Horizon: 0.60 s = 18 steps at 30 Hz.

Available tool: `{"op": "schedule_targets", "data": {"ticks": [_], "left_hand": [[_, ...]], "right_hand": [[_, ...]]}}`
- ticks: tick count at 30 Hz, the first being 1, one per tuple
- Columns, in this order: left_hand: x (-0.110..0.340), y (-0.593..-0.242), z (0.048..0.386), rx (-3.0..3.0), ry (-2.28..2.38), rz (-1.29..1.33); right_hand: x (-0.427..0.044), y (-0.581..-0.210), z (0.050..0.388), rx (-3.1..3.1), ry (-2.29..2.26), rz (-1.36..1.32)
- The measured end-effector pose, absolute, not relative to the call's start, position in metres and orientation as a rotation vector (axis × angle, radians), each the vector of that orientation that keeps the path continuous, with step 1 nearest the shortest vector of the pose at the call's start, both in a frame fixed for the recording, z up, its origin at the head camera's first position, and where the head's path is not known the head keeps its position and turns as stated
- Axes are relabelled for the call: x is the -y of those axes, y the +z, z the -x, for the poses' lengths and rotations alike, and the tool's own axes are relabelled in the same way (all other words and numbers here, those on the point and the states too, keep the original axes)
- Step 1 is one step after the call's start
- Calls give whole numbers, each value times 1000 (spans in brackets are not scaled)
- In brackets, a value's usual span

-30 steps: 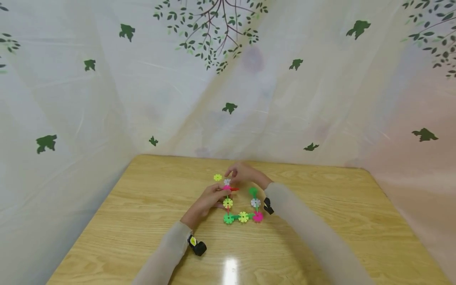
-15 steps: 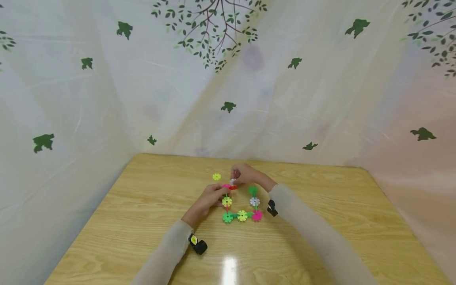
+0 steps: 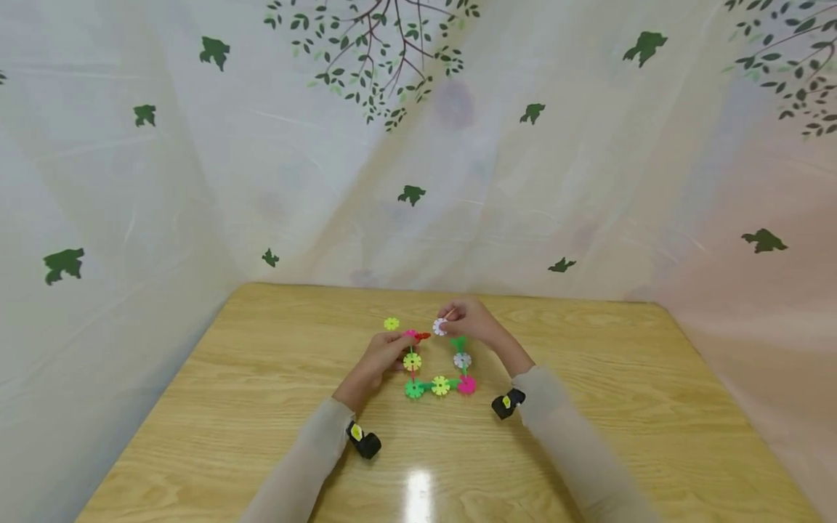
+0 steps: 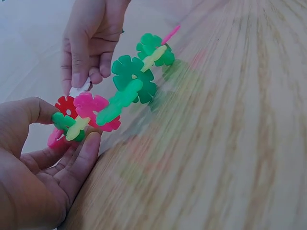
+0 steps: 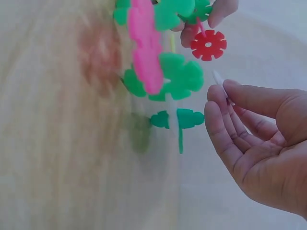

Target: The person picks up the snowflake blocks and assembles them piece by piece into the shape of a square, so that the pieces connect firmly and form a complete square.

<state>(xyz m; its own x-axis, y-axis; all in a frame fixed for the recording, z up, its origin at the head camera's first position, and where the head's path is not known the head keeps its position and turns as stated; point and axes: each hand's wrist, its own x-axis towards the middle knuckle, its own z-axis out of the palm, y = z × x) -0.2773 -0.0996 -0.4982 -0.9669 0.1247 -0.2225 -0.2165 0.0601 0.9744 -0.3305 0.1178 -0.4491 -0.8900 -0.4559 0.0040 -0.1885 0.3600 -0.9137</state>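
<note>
Several flower-shaped interlocking plastic discs are joined into a U-shaped chain, with a yellow disc (image 3: 441,386) in its near side and a pink disc (image 3: 466,385) at the near right corner. My left hand (image 3: 379,359) pinches the far left end of this chain, partly covering a pink disc there. From that end a red disc (image 5: 208,45) sticks out to the right. Between thumb and fingers my right hand (image 3: 476,323) holds a white disc (image 3: 439,327). In the right wrist view that white disc is edge-on, apart from the red one.
A loose yellow disc (image 3: 391,323) lies on the wooden table (image 3: 261,407) beyond my left hand. Behind the table's far edge hangs a pale cloth (image 3: 314,181) printed with leaves and birds.
My right hand has taken hold of the white disc beside the chain's far left end and carried it to the right. The left hand keeps its grip on the chain.
</note>
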Motion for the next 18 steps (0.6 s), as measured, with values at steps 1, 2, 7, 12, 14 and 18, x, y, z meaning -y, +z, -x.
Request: {"op": "schedule_targets", "data": {"ticks": [1, 2, 7, 12, 14, 18], "left_hand": [[100, -498, 277, -2093, 1995, 91], [100, -498, 277, -2093, 1995, 90], [100, -496, 278, -2088, 1987, 90], [101, -495, 278, -2091, 1964, 92], [102, -496, 278, -2085, 1968, 86], [103, -497, 280, -2079, 1964, 71]], "right_hand": [[-119, -450, 329, -2357, -1558, 563], [-119, -451, 327, -2346, -1566, 553], [-119, -456, 323, -2304, -1609, 526], [-118, -460, 322, -2275, -1659, 482], [-117, -461, 322, -2257, -1681, 462], [-116, -462, 321, -2225, -1706, 444]]}}
